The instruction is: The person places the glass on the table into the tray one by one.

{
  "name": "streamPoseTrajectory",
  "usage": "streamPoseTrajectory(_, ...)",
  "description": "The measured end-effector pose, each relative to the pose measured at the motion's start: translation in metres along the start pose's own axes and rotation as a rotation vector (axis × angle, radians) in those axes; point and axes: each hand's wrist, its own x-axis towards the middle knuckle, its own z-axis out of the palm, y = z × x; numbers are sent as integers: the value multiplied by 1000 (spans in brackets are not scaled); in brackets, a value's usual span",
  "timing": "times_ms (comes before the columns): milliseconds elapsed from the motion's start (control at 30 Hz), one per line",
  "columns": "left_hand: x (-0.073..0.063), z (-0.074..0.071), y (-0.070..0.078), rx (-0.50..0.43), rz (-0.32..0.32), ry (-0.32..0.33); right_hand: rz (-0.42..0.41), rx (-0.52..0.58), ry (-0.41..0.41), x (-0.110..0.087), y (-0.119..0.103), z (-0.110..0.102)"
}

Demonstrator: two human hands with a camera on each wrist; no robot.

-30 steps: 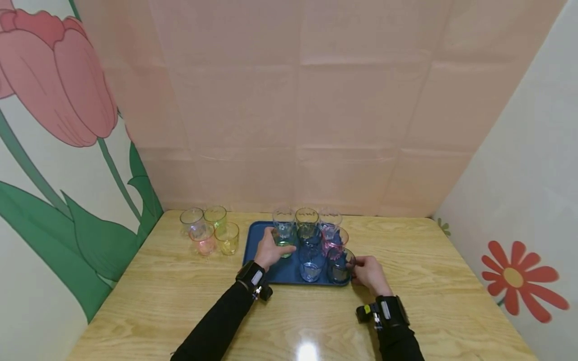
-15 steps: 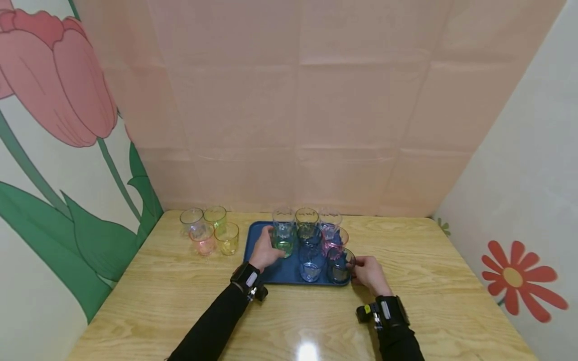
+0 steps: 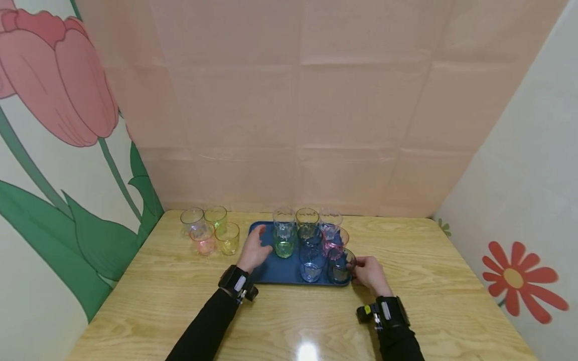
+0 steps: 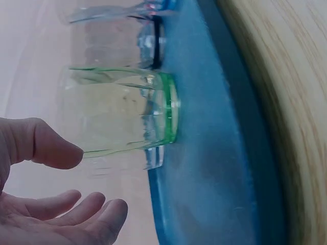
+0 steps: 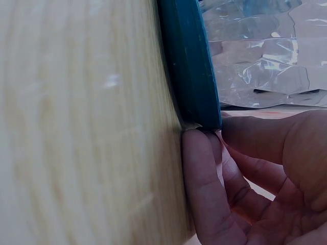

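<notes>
Loading the blue rectangular plastic tray (image 3: 271, 273), seemingly: right hand (image 3: 371, 275) pinching its edge, left hand (image 3: 254, 250) spread beside its transparent green tumbler (image 3: 284, 247), next move probably needing another from the tray's left.

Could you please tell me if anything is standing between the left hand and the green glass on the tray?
Nothing visible stands between the left hand and the green glass. In the head view, only bare surface of the blue tray shows between them.

The left hand (image 3: 254, 250) holds its thumb apart from its fingers, while the right hand (image 3: 371, 276) pinches.
</notes>
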Motion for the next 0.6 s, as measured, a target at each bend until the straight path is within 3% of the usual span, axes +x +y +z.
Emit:
streamPoseTrajectory(300, -7, -12, 1, -53, 50, 79, -10, 5, 4, 0, 3, 0)
streamPoseTrajectory(600, -13, -28, -4, -174, 115, 161, -13, 0, 7, 1, 3, 1)
